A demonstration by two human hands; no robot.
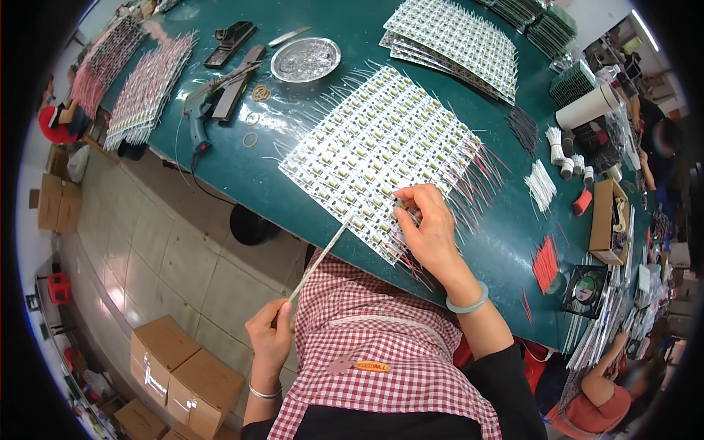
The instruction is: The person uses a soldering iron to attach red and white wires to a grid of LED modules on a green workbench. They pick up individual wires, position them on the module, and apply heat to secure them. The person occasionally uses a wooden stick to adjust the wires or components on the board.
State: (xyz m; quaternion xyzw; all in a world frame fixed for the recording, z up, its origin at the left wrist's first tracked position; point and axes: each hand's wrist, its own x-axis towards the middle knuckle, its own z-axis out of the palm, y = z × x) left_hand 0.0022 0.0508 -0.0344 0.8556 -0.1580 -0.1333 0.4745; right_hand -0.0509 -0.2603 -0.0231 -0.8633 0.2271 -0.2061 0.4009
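A large white panel of small circuit boards (352, 158) with yellowish parts lies on the green table in front of me. White wires stick out along its far left side, red wires (469, 191) along its right. My left hand (270, 334), off the table's near edge, is closed on a thin whitish stick (319, 265); the stick's far tip meets the panel's near edge. Over the panel's near right part rests my right hand (431, 229), its fingers bent and drawn together at the boards. What those fingertips hold, if anything, is hidden.
A soldering gun (196, 125), rubber bands (260, 93) and a metal dish (306, 60) lie at the far left. More panels (455, 44) are stacked behind. To the right are bundles of red wires (545, 265), a cardboard box (609, 220) and a fan (584, 291). Other people work nearby.
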